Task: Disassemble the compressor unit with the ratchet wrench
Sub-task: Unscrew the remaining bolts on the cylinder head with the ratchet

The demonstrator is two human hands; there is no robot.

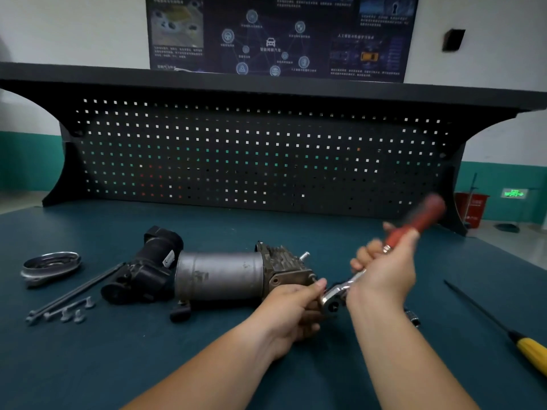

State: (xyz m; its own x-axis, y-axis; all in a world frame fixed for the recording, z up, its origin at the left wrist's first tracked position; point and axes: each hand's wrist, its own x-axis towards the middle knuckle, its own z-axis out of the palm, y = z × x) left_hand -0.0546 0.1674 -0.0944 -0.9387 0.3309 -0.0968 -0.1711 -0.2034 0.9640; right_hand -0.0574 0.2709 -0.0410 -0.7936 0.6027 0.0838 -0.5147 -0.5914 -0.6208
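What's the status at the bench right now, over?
Right hand grips ratchet wrench handle. Left hand holds its head at end of compressor unit. Loose bolts lie far left, clear.

right hand (387, 269) gripping ratchet wrench (384, 257), compressor unit (219, 275)

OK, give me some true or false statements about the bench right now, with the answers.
1. The right hand grips the wrench. True.
2. The compressor stands upright. False: it lies on its side.
3. The screwdriver has a blue handle. False: the handle is yellow.
4. Loose bolts lie left of the compressor. True.
5. The left hand hangs idle. False: it holds the wrench head, at the compressor's end.
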